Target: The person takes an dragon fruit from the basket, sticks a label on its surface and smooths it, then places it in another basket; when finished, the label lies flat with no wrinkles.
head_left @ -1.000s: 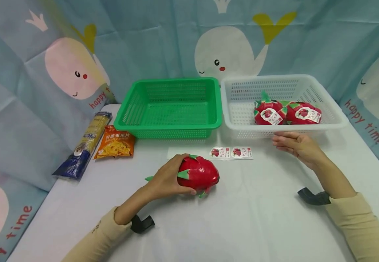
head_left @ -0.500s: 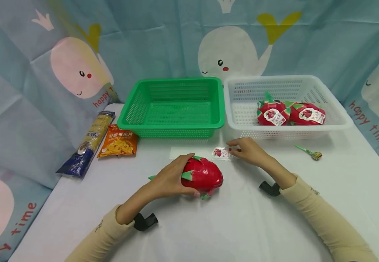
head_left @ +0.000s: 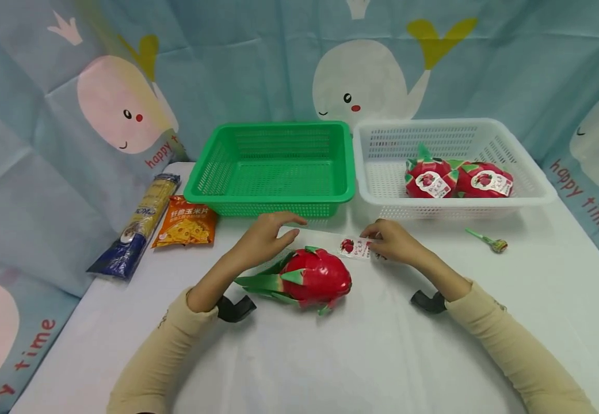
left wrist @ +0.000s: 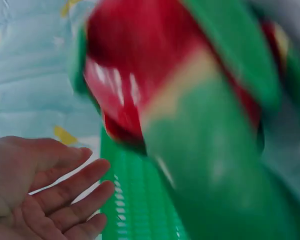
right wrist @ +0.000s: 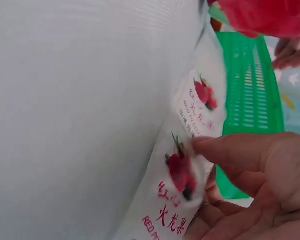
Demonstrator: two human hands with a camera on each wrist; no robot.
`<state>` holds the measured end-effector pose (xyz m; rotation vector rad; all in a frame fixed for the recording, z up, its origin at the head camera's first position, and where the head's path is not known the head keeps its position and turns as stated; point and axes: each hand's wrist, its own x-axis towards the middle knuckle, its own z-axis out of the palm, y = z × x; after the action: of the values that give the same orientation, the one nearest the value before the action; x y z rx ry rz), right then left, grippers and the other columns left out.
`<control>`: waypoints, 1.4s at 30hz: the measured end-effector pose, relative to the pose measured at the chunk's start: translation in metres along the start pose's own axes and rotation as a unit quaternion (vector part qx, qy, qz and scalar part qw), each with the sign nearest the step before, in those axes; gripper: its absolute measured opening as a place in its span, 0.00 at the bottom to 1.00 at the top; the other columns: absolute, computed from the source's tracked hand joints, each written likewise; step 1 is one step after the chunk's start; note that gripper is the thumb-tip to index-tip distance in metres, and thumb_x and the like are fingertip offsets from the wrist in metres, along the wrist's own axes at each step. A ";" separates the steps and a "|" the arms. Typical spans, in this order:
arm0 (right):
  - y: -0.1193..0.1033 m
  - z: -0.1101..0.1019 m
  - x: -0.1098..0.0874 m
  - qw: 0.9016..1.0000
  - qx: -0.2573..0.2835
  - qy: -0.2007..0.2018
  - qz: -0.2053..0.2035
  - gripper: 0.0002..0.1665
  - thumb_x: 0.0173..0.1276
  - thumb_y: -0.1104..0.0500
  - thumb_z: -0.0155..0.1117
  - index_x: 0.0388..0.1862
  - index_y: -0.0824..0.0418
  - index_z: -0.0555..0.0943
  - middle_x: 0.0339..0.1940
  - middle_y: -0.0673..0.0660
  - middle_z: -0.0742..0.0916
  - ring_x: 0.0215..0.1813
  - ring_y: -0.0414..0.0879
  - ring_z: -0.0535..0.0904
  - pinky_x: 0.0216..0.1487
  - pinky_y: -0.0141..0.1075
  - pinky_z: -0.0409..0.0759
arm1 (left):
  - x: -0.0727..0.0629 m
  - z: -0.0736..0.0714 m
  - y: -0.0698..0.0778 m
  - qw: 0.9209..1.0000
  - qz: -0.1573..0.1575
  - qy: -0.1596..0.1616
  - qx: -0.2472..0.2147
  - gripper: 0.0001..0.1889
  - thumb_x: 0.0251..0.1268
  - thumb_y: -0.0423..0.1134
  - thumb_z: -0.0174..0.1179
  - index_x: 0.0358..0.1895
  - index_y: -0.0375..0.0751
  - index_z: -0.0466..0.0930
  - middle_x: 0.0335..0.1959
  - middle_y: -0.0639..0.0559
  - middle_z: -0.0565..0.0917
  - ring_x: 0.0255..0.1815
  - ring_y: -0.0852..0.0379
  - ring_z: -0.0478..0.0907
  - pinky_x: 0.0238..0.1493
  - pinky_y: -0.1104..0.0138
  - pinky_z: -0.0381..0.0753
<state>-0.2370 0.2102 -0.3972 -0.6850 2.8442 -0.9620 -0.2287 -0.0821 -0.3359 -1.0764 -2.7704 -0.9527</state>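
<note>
A red dragon fruit with long green leaves, smooth like a model, lies on the white table. Just behind its leaves, my left hand is raised off it with fingers spread and nothing held; the left wrist view shows the fingers loosely apart. Between thumb and fingers, my right hand pinches the right end of a label strip. Two stickers printed with dragon fruit and red characters show on the strip in the right wrist view, and it bends upward there. My right fingers cover part of one sticker.
A green basket stands at the back. Beside it, a white basket holds two labelled dragon fruits. At left lie an orange snack bag and a blue-and-gold packet. A lollipop lies at right.
My right hand moved left from before the white basket, uncovering the lollipop, and now pinches the label strip, its right end shifted. My left hand let go of the dragon fruit and moved back.
</note>
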 end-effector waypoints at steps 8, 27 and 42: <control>-0.004 -0.009 -0.007 0.998 0.052 -0.024 0.002 0.09 0.57 0.72 0.59 0.36 0.65 0.81 0.32 0.56 0.85 0.37 0.45 0.78 0.40 0.36 0.76 | 0.021 0.006 -0.026 0.999 0.022 -0.038 0.032 0.16 0.59 0.37 0.61 0.49 0.35 0.80 0.47 0.44 0.83 0.43 0.49 0.80 0.47 0.58 0.79; -0.028 -0.037 -0.023 0.998 0.046 -0.029 -0.012 0.16 0.58 0.67 0.57 0.46 0.62 0.82 0.42 0.57 0.86 0.40 0.46 0.77 0.40 0.38 0.80 | 0.029 0.001 -0.019 0.999 0.036 -0.023 -0.031 0.06 0.57 0.33 0.62 0.37 0.37 0.85 0.36 0.47 0.86 0.38 0.57 0.82 0.37 0.68 0.81; -0.023 -0.017 -0.018 0.953 0.097 0.141 -0.249 0.17 0.50 0.75 0.67 0.41 0.67 0.84 0.36 0.58 0.88 0.40 0.40 0.83 0.43 0.19 0.75 | 0.032 0.000 -0.013 0.997 -0.027 -0.032 -0.059 0.08 0.57 0.33 0.62 0.39 0.38 0.86 0.38 0.46 0.86 0.41 0.55 0.82 0.40 0.66 0.80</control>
<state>-0.2155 0.2109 -0.3717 -1.3825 2.7953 -1.4899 -0.2606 -0.0703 -0.3353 -1.0691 -2.8405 -1.1215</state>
